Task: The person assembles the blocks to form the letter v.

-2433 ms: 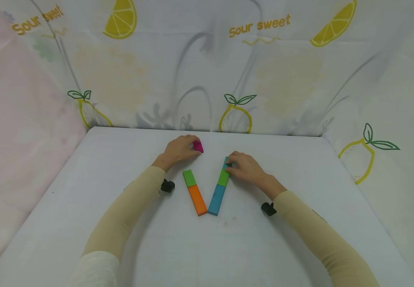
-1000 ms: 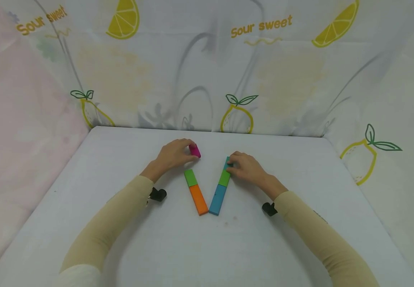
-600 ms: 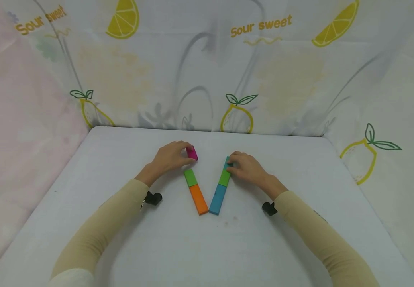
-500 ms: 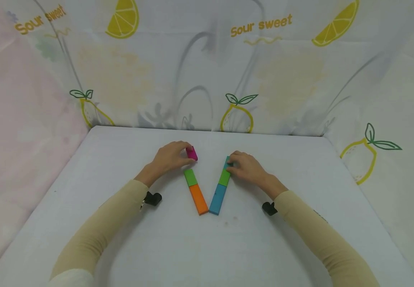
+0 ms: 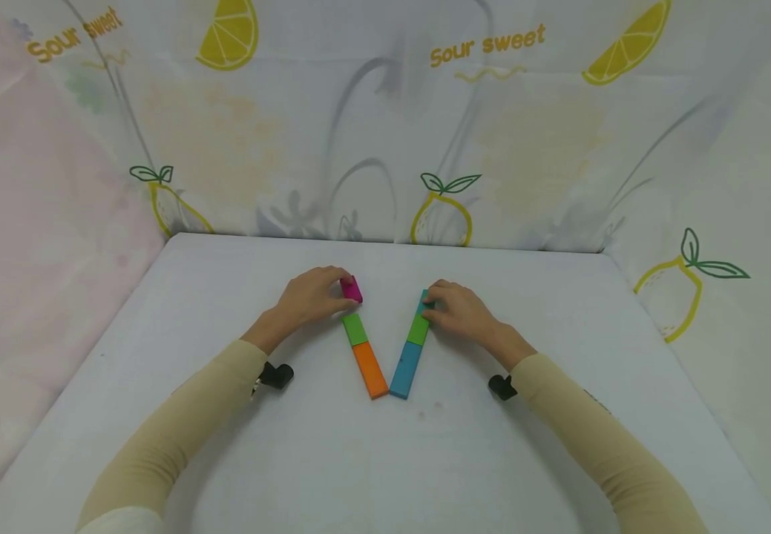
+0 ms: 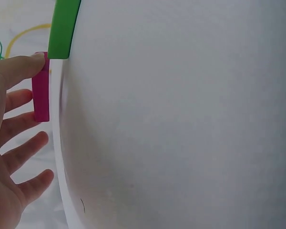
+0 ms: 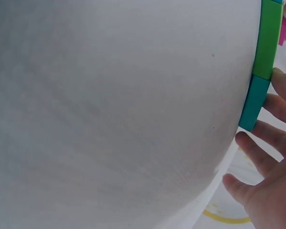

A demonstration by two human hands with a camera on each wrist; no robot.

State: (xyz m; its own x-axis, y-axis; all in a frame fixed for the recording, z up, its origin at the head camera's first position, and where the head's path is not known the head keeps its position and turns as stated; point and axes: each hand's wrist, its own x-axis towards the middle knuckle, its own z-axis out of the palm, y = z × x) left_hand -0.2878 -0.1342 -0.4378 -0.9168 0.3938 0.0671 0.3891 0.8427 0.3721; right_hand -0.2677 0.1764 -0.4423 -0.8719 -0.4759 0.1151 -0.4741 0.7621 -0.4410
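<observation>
My left hand (image 5: pixel 312 297) pinches a magenta block (image 5: pixel 352 290) between thumb and fingers. It sits just beyond the far end of a green block (image 5: pixel 355 329), which meets an orange block (image 5: pixel 371 371). Together they form the left arm of a V lying on the table. On the right arm, a blue block (image 5: pixel 405 370), a second green block (image 5: pixel 418 331) and a teal block (image 5: pixel 423 298) run end to end. My right hand (image 5: pixel 461 311) holds the teal block at its right side, the thumb near the seam with the green one in the right wrist view.
The white table (image 5: pixel 372 467) ends at a printed lemon cloth (image 5: pixel 525 148) behind it. Small black devices (image 5: pixel 502 387) hang at both wrists. The two near block ends meet at the bottom of the V.
My left hand has carried the magenta block left and toward me, closer to the green block's far end. The right hand and the laid blocks stay in place.
</observation>
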